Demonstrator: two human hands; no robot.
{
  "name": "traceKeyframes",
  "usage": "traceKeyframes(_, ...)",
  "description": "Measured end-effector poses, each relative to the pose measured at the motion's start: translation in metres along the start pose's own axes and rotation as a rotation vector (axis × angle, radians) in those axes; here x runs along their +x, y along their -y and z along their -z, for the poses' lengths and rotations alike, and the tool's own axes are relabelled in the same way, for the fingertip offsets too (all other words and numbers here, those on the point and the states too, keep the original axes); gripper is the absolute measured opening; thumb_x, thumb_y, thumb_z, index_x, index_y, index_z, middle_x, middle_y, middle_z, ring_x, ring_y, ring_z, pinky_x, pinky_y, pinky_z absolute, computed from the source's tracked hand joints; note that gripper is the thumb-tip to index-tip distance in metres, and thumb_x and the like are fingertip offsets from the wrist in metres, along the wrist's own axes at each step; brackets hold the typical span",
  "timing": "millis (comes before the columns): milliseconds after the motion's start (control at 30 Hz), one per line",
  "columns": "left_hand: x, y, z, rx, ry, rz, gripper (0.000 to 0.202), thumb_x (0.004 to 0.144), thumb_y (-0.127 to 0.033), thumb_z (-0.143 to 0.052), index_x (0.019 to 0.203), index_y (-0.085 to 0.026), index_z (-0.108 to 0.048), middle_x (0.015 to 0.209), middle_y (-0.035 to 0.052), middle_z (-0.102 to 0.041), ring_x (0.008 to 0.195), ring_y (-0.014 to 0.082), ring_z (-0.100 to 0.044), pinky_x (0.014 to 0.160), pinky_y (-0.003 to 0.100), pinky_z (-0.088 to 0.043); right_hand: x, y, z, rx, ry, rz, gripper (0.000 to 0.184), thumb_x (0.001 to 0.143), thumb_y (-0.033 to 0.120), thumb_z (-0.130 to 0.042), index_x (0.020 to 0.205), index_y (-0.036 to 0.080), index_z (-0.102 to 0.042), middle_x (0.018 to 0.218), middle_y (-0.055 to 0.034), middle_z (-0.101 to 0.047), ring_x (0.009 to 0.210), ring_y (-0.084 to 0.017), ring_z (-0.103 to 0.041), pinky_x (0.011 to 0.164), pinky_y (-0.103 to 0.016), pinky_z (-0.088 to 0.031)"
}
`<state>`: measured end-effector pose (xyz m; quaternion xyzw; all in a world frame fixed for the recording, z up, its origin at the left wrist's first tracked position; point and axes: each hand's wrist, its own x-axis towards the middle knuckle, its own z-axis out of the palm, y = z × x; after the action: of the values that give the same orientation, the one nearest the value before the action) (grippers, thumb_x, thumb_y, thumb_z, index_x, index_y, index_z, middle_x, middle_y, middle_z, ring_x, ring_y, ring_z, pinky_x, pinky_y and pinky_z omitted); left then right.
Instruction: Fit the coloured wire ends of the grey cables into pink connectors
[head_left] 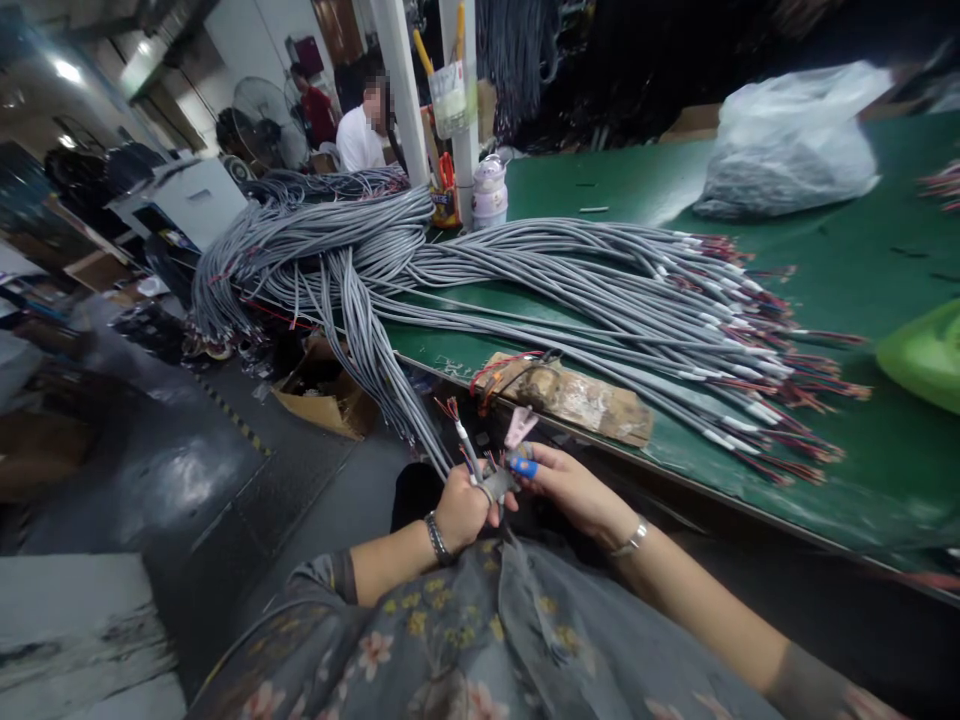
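Observation:
My left hand [461, 510] is closed around a grey cable [463, 437], whose stripped end with reddish wires points up from the fist. Grey material also shows across the front of its fingers. Close beside it, my right hand [562, 482] has thumb and fingers pinched together near short wire ends. Blue tape [523, 467] is wrapped on one of its fingers. What lies inside that pinch is too small to make out. Just above the fingers, at the bench edge, is a pink clip [520, 426]. More grey cables [375, 340] hang off the bench toward my left hand.
A large pile of grey cables [540, 270] covers the green bench [600, 180], stripped ends to the right. A worn wooden block [592, 400] lies at the near edge. Behind are a plastic bag [787, 140] and a purple bottle [490, 190]. A cardboard box [322, 390] stands below.

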<state>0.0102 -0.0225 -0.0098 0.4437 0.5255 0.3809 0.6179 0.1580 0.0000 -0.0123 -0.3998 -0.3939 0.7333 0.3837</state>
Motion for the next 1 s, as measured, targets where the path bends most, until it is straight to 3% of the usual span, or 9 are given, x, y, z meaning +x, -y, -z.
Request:
traceKeyframes(100, 0.001, 0.003, 0.004, 0.125, 0.105, -0.013, 0.039, 0.071, -0.050, -0.063, 0.054, -0.016, -0.056, 0.039, -0.0024, -0.050, 0.032, 0.0060, -0.038, 0.037, 0.020, -0.028, -0.003, -0.001, -0.004, -0.077, -0.001, 0.057, 0.034, 0.062, 0.049, -0.077, 0.066, 0.019, -0.061, 0.055, 0.0028, -0.060, 0.049, -0.010, -0.049, 0.055, -0.027, -0.039)
traceKeyframes(233, 0.001, 0.000, 0.007, 0.243, 0.235, 0.066, 0.037, 0.069, -0.047, -0.064, 0.051, -0.016, -0.056, 0.035, -0.0036, -0.045, 0.031, 0.0069, -0.037, 0.037, 0.021, -0.028, -0.007, -0.002, -0.005, -0.213, 0.007, 0.135, 0.029, 0.063, 0.045, -0.077, 0.067, 0.019, -0.064, 0.064, -0.0002, -0.064, 0.056, -0.014, -0.054, 0.060, -0.030, -0.043)
traceKeyframes(367, 0.001, -0.004, 0.006, 0.118, 0.171, 0.066, 0.037, 0.064, -0.051, -0.066, 0.056, -0.016, -0.055, 0.041, -0.0021, -0.052, 0.031, 0.0066, -0.039, 0.036, 0.021, -0.027, -0.009, -0.001, -0.002, -0.260, -0.053, 0.228, 0.028, 0.066, 0.045, -0.075, 0.076, 0.020, -0.069, 0.076, -0.0027, -0.068, 0.071, -0.017, -0.058, 0.072, -0.031, -0.046)
traceKeyframes(567, 0.003, 0.000, 0.003, -0.052, 0.010, 0.052, 0.044, 0.060, -0.058, -0.068, 0.061, -0.017, -0.053, 0.049, 0.0011, -0.060, 0.032, 0.0072, -0.043, 0.035, 0.021, -0.027, -0.011, -0.008, -0.006, -0.113, -0.123, 0.151, 0.037, 0.062, 0.052, -0.075, 0.075, 0.020, -0.063, 0.064, 0.0001, -0.063, 0.060, -0.015, -0.054, 0.061, -0.029, -0.044)
traceKeyframes(700, 0.001, -0.002, 0.005, 0.045, 0.099, 0.059, 0.044, 0.063, -0.058, -0.066, 0.059, -0.016, -0.057, 0.041, -0.0008, -0.053, 0.032, 0.0078, -0.042, 0.037, 0.021, -0.028, -0.011, -0.011, -0.013, -0.082, -0.130, 0.136, 0.037, 0.064, 0.054, -0.072, 0.068, 0.020, -0.058, 0.051, 0.0023, -0.058, 0.051, -0.013, -0.051, 0.056, -0.028, -0.043)
traceKeyframes(833, -0.002, -0.005, 0.010, 0.156, 0.238, 0.059, 0.045, 0.064, -0.057, -0.068, 0.053, -0.015, -0.060, 0.036, -0.0013, -0.049, 0.034, 0.0082, -0.043, 0.041, 0.022, -0.034, -0.010, -0.008, -0.017, -0.132, -0.061, 0.088, 0.038, 0.063, 0.053, -0.073, 0.069, 0.020, -0.056, 0.053, 0.0030, -0.059, 0.042, -0.011, -0.050, 0.047, -0.026, -0.039)
traceKeyframes(1000, 0.000, 0.003, 0.012, 0.084, 0.176, 0.009, 0.046, 0.069, -0.057, -0.064, 0.054, -0.014, -0.061, 0.037, -0.0006, -0.051, 0.034, 0.0079, -0.044, 0.041, 0.021, -0.034, -0.006, -0.006, -0.017, -0.194, -0.081, 0.135, 0.038, 0.064, 0.054, -0.072, 0.070, 0.020, -0.058, 0.051, 0.0036, -0.057, 0.044, -0.011, -0.049, 0.050, -0.027, -0.040)
